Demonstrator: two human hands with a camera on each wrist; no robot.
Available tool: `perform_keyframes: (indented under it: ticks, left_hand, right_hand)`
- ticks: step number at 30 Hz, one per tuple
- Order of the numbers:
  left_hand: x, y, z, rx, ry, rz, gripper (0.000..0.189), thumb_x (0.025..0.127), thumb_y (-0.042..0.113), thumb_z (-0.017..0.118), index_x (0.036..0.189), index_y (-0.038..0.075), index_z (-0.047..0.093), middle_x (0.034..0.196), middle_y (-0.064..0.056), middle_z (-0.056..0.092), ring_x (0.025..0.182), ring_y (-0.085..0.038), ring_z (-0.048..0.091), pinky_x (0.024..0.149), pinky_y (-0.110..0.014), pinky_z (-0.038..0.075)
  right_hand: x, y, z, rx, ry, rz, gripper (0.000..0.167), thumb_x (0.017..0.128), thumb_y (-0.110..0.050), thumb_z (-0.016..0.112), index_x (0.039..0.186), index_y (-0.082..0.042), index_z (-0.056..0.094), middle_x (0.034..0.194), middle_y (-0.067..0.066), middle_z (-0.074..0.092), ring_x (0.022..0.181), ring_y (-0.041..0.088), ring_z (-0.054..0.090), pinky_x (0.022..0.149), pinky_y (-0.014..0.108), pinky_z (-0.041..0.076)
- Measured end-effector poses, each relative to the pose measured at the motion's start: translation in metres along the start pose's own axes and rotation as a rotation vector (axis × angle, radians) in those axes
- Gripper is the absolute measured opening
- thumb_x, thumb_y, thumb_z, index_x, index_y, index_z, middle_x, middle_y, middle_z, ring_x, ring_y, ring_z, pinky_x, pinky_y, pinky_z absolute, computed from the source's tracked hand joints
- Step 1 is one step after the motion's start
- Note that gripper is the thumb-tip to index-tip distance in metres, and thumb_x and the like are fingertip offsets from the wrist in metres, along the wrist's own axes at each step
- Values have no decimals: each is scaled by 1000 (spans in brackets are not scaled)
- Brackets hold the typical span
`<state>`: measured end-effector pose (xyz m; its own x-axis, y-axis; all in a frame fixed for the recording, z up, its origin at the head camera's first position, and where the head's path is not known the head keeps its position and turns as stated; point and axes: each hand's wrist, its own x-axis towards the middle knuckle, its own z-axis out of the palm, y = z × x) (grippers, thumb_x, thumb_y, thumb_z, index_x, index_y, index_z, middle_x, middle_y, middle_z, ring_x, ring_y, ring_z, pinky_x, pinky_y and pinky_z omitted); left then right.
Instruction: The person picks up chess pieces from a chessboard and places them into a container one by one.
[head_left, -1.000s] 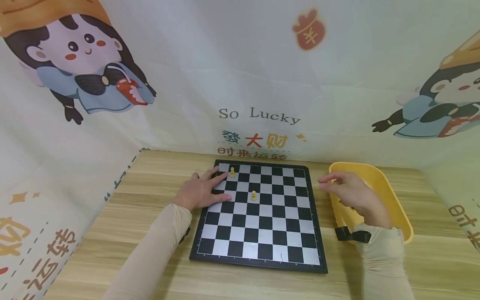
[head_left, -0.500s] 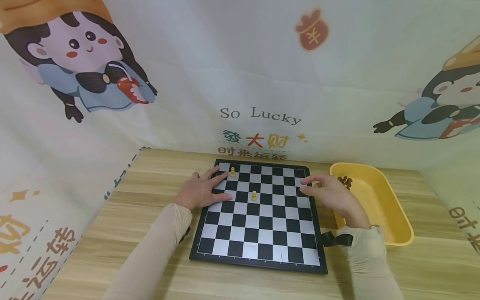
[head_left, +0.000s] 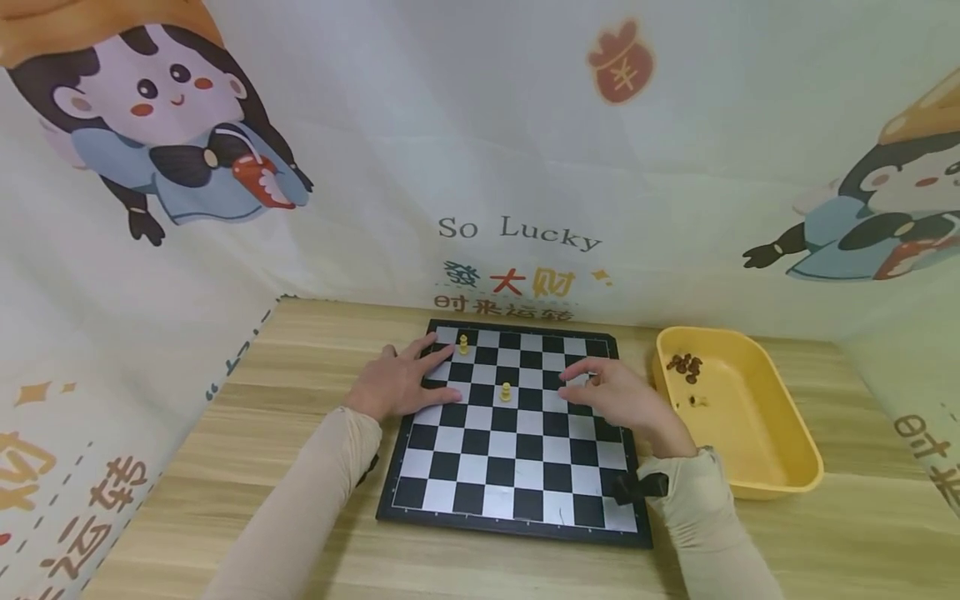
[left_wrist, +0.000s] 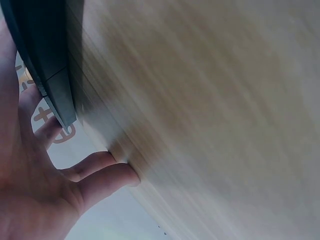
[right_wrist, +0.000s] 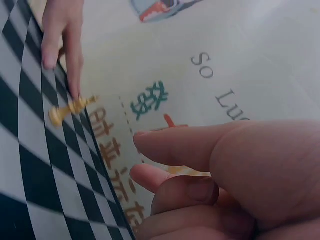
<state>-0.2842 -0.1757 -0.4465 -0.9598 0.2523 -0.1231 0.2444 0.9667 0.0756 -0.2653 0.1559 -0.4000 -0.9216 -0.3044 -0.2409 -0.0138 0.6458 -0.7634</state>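
Observation:
My left hand [head_left: 390, 385] rests with spread fingers on the left edge of a black-and-white chessboard [head_left: 517, 475]; in the left wrist view, some of its fingers reach below the board's side toward the tabletop. Close to its fingertips stands a yellow, taller chess piece [head_left: 463, 344], also upright in the right wrist view. A yellow pawn [head_left: 506, 392] stands nearer the board's middle. Above the right part of the board is my right hand [head_left: 618, 400], its thumb and index finger extended and apart. Nothing shows between them; the other fingers are curled.
To the board's right is a yellow tray [head_left: 787, 442]. Several brown chess pieces [head_left: 685, 365] lie in its far left corner, with a small light-coloured piece [head_left: 698, 401] nearby. A printed cloth [head_left: 375, 167] hangs behind the wooden table [head_left: 292, 358].
My right hand has moved left from over the tray to above the board, uncovering the pieces in the tray. My left hand and the two standing pieces have kept their places.

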Motion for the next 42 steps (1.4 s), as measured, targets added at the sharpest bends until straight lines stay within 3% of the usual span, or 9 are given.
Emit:
perform_keyframes:
  ticks: [9, 17, 24, 31, 42]
  left_hand:
    - [0, -2, 2, 4, 7, 0, 89, 88, 85, 43, 161, 36, 30, 172, -4, 22, 137, -61, 44, 97, -61, 54]
    - [1, 0, 4, 0, 13, 2, 88, 88, 85, 43, 161, 36, 31, 172, -3, 22, 136, -61, 44, 96, -61, 55]
    - [0, 0, 2, 3, 12, -2, 88, 88, 85, 42, 160, 36, 31, 172, -3, 22, 136, -60, 45, 96, -61, 55]
    - [-1, 1, 2, -11, -2, -10, 88, 88, 85, 43, 161, 37, 30, 172, -2, 21, 139, -61, 41, 101, -63, 51]
    - [0, 1, 0, 6, -12, -3, 88, 89, 85, 41, 161, 36, 29, 173, -2, 20, 134, -55, 48, 97, -58, 54]
  right_hand:
    - [12, -11, 17, -13, -15, -27, 33, 94, -26, 71, 124, -10, 68, 91, 4, 59, 80, 18, 49, 66, 29, 39]
    - [29, -13, 35, 66, -79, 2, 32, 93, -23, 73, 123, -11, 68, 60, -5, 40, 47, 11, 33, 48, 25, 30]
    - [44, -15, 50, 41, -95, -31, 32, 90, -23, 76, 120, -13, 70, 57, -5, 45, 50, 11, 39, 50, 25, 33]
    - [56, -13, 60, 85, -123, 7, 36, 87, -20, 78, 121, -13, 69, 56, -6, 44, 45, 9, 36, 47, 24, 31]
    - [60, -11, 66, 154, -65, 39, 25, 84, -15, 80, 108, -13, 73, 53, -8, 43, 43, 8, 31, 44, 24, 27]
